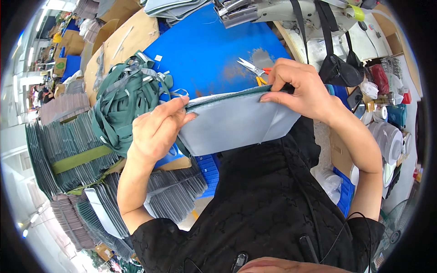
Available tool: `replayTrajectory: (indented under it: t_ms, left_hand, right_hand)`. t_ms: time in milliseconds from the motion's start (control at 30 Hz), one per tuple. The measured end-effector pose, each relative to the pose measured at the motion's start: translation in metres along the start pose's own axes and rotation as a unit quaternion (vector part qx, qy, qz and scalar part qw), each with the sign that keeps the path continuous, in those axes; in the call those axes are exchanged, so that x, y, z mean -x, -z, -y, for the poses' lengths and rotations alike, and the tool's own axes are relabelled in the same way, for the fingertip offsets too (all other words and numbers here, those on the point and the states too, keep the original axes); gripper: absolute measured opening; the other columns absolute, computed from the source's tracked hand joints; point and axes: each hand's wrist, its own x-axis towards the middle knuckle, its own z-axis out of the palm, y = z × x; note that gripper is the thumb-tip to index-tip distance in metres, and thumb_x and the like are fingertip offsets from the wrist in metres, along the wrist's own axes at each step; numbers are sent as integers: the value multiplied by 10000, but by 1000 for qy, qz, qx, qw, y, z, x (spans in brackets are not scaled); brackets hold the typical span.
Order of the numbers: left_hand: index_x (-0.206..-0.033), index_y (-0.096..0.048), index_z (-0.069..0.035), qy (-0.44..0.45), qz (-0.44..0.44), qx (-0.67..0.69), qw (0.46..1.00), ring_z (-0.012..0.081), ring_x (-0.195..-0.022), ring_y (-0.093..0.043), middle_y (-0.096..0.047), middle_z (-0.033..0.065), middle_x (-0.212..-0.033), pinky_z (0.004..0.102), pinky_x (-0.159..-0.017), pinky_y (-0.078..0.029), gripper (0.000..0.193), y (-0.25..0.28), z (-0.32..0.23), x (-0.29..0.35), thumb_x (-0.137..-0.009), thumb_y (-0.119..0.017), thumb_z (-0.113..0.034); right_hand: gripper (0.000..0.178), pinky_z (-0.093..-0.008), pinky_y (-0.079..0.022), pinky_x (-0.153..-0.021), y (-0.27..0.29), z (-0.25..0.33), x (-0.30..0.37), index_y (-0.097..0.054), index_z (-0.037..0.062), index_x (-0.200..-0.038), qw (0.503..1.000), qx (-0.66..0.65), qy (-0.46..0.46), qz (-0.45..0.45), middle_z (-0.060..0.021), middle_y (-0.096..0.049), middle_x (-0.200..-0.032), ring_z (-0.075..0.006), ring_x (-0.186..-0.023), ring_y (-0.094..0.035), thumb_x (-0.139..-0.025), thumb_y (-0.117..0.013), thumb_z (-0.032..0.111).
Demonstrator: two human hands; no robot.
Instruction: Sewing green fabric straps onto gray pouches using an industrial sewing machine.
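A flat light-grey fabric panel (236, 125) with a dark green layer along its upper edge is held up in front of my body. My left hand (157, 127) pinches its upper left corner between thumb and fingers. At the upper right corner, my right hand (302, 88) grips the same edge, with the thumb on the grey face. Just beyond the panel, scissors (253, 68) with orange handles lie on the blue tabletop (195, 41), blades partly apart. Left of them is a tangled heap of green fabric strapping (120, 104), close to my left hand.
A sewing machine (273, 11) stands at the far side, with a black pouch (340, 68) hanging to its right. Stacks of folded grey and green pieces (75, 157) fill the left. Spools and plastic bags (384, 136) crowd the right. More grey pieces (175, 7) lie at the back.
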Motion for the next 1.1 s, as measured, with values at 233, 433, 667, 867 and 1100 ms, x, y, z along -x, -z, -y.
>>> replayTrajectory:
  t_ms: [233, 433, 667, 867, 1100]
  left_hand:
    - [-844, -657, 0, 12, 24, 31, 999, 179, -686, -708, -741, 100, -1001, 277, -522, -551, 272, -5, 6, -7, -736, -899, -61]
    - [-855, -630, -10, 22, 39, 44, 998, 182, -673, -696, -737, 97, -987, 284, -514, -537, 303, -6, 9, -10, -731, -903, -58]
    - [-832, -607, -17, 36, 49, 40, 997, 202, -701, -713, -749, 109, -981, 302, -542, -559, 312, -5, 12, -13, -732, -901, -46]
    - [-808, -590, -28, 76, 62, 31, 995, 212, -763, -748, -768, 116, -968, 288, -591, -568, 311, -1, 10, -16, -741, -894, -26]
    - [-811, -633, 9, 222, 52, 133, 965, 271, -929, -786, -767, 150, -936, 324, -793, -597, 164, 2, 28, -47, -842, -787, 56]
  right_hand:
    - [367, -343, -480, -654, -1, -15, -5, -586, 36, -767, 998, -27, -47, 20, -85, -647, -829, -235, -755, -621, -783, -913, 201]
    - [392, -352, -483, -649, -2, -22, -6, -565, 35, -760, 999, -23, -32, 17, -89, -644, -819, -243, -742, -621, -792, -910, 219]
    - [438, -388, -463, -638, -2, -23, -12, -524, 54, -750, 999, -30, -30, 22, -80, -612, -774, -291, -737, -595, -807, -886, 294]
    - [328, -347, -468, -623, 1, -17, -18, -621, 38, -801, 997, -27, -50, 43, -69, -628, -792, -213, -726, -615, -799, -908, 197]
    - [181, -310, -464, -603, -2, -10, -22, -781, 37, -971, 991, -108, -68, 32, -37, -615, -766, -150, -680, -585, -871, -848, 172]
